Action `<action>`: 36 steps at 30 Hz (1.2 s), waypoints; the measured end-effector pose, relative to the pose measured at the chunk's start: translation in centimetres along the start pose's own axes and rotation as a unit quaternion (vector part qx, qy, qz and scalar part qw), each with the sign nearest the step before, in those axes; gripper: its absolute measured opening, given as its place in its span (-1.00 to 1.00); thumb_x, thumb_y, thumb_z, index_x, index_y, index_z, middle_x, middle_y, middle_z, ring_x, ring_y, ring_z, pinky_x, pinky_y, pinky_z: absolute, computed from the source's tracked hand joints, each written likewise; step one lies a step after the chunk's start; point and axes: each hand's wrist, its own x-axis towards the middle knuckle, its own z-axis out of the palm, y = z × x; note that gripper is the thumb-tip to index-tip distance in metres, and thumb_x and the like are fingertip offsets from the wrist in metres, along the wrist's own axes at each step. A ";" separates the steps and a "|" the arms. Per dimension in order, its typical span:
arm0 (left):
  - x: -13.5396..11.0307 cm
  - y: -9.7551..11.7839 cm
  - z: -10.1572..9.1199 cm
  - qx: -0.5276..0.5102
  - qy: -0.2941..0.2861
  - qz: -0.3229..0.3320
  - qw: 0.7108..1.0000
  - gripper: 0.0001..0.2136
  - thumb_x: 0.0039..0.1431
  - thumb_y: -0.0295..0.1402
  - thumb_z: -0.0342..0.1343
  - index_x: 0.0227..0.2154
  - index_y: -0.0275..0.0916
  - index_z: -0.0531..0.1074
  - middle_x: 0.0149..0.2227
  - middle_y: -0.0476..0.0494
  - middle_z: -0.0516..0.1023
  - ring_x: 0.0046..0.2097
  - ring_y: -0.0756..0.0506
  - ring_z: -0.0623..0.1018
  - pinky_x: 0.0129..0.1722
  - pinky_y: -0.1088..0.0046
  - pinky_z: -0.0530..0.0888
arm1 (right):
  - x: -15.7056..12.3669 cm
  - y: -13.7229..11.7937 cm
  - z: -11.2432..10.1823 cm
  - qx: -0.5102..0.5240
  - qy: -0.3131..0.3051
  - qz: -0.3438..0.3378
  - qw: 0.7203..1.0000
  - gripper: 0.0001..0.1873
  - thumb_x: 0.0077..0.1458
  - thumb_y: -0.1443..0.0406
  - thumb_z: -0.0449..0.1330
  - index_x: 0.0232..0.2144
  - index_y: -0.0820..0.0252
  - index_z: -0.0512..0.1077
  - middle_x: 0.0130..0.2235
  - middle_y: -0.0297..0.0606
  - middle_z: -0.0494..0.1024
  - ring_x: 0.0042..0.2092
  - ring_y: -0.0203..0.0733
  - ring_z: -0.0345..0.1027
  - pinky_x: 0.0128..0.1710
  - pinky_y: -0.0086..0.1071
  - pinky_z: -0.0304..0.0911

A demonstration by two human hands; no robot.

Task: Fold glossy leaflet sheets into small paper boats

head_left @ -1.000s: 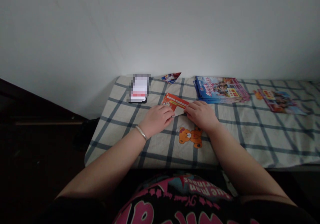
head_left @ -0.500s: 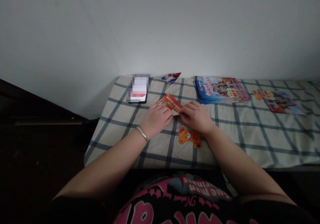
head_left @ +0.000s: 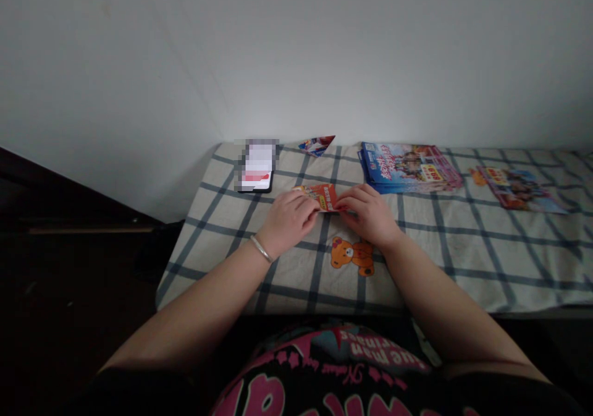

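Between my hands lies a small folded paper [head_left: 327, 196], orange-red with printed lettering, close to the tablecloth. My left hand [head_left: 291, 218], with a silver bangle at its wrist, is closed on the paper's left end. The right end is pinched by my right hand [head_left: 368, 214], its thumb and fingertips on the edge. My fingers hide parts of both ends. Just below the right hand, an orange teddy bear figure [head_left: 349, 255] shows on the checked cloth [head_left: 296, 280].
A phone [head_left: 257, 167] with a lit, partly blurred screen lies at the back left. Near the wall [head_left: 296, 57] is a folded paper piece [head_left: 317, 146]. To the right are a stack of glossy flyers [head_left: 403, 167] and another flyer [head_left: 519, 188].
The orange-red paper has turned and its raised pointed top is gone; it now looks lower and more rectangular. My right hand has shifted slightly right.
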 end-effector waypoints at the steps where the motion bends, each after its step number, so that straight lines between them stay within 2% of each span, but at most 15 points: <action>1: -0.1 0.0 0.0 -0.002 0.011 0.010 1.000 -0.95 0.21 -0.42 0.12 -0.28 -0.24 0.45 -0.27 -0.11 0.57 -0.14 -0.17 0.49 -0.10 0.24 0.44 | 0.0 -0.1 0.0 -0.001 -0.003 -0.002 1.000 -0.90 0.16 0.35 0.20 -0.27 0.11 0.50 -0.18 -0.23 0.59 -0.11 -0.06 0.34 -0.10 -0.18 0.31; 5: -0.3 -0.1 -0.3 -0.026 0.040 0.037 0.998 -0.90 0.29 -0.39 0.07 -0.25 -0.21 0.49 -0.22 -0.11 0.57 -0.17 -0.12 0.48 -0.08 0.26 0.45 | 0.0 -0.2 0.2 0.003 -0.018 -0.002 1.000 -0.89 0.15 0.35 0.20 -0.26 0.10 0.50 -0.16 -0.23 0.59 -0.08 -0.05 0.34 -0.07 -0.16 0.30; 10: -0.3 -0.2 -0.3 -0.104 0.080 0.033 0.991 -0.85 0.26 -0.54 0.03 -0.21 -0.21 0.46 -0.19 -0.10 0.57 -0.13 -0.10 0.51 -0.06 0.26 0.48 | 0.0 0.0 0.5 0.006 -0.025 0.017 1.000 -0.81 0.13 0.33 0.23 -0.16 0.09 0.50 -0.06 -0.19 0.56 -0.02 -0.03 0.33 0.01 -0.12 0.29; 14: -0.3 -0.5 0.0 -0.198 0.048 0.038 0.978 -0.81 0.22 -0.62 0.00 -0.23 -0.20 0.39 -0.18 -0.05 0.59 -0.09 -0.08 0.53 -0.02 0.23 0.48 | -0.1 0.1 0.5 -0.008 -0.018 0.031 0.999 -0.71 0.12 0.41 0.18 -0.11 0.06 0.50 0.01 -0.18 0.51 0.06 0.00 0.28 0.08 -0.08 0.26; 17: -0.2 -0.8 0.2 -0.230 0.032 0.036 0.972 -0.81 0.19 -0.63 0.03 -0.25 -0.20 0.36 -0.16 -0.06 0.59 -0.07 -0.08 0.54 -0.01 0.22 0.48 | -0.2 0.2 0.3 -0.015 -0.003 0.034 0.999 -0.76 0.12 0.42 0.18 -0.18 0.08 0.51 0.00 -0.18 0.52 0.06 -0.01 0.28 0.07 -0.09 0.27; 21: 0.0 -0.9 0.1 -0.199 0.037 0.037 0.979 -0.82 0.12 -0.62 0.11 -0.29 -0.20 0.37 -0.16 -0.07 0.60 -0.04 -0.11 0.51 0.00 0.21 0.45 | -0.2 0.4 0.1 -0.030 -0.008 0.024 0.999 -0.86 0.07 0.41 0.22 -0.28 0.13 0.50 -0.01 -0.16 0.53 0.04 0.01 0.29 0.05 -0.10 0.28; 26: 0.0 -0.5 -0.5 -0.107 0.028 0.051 0.993 -0.89 0.13 -0.51 0.18 -0.29 -0.20 0.44 -0.22 -0.08 0.61 -0.09 -0.15 0.51 -0.03 0.20 0.43 | -0.2 0.3 0.2 -0.018 -0.018 0.037 0.999 -0.87 0.08 0.45 0.20 -0.32 0.15 0.49 -0.10 -0.17 0.58 -0.06 -0.03 0.36 0.00 -0.14 0.30; 29: -0.2 -0.4 -0.7 -0.103 0.040 0.031 0.993 -0.89 0.14 -0.52 0.14 -0.31 -0.20 0.44 -0.25 -0.06 0.61 -0.15 -0.13 0.53 -0.05 0.21 0.43 | -0.3 0.4 0.2 0.009 -0.008 0.065 0.998 -0.88 0.05 0.42 0.23 -0.32 0.14 0.48 -0.18 -0.18 0.59 -0.13 -0.04 0.38 -0.06 -0.16 0.33; 32: -0.4 -0.6 -0.7 -0.139 0.067 -0.006 0.988 -0.88 0.15 -0.55 0.12 -0.29 -0.20 0.43 -0.24 -0.05 0.62 -0.17 -0.10 0.56 -0.06 0.23 0.44 | -0.4 0.6 0.1 0.025 0.014 0.092 0.995 -0.79 0.01 0.44 0.23 -0.26 0.14 0.47 -0.19 -0.19 0.59 -0.13 -0.03 0.39 -0.08 -0.15 0.32; 36: -0.6 -1.0 -0.3 -0.188 0.106 -0.063 0.974 -0.97 0.22 -0.45 0.14 -0.29 -0.21 0.45 -0.27 -0.07 0.62 -0.19 -0.07 0.57 -0.10 0.31 0.48 | -0.4 1.2 0.3 0.055 0.057 0.138 0.987 -0.73 0.01 0.43 0.22 -0.19 0.13 0.47 -0.19 -0.20 0.59 -0.12 -0.03 0.40 -0.07 -0.14 0.33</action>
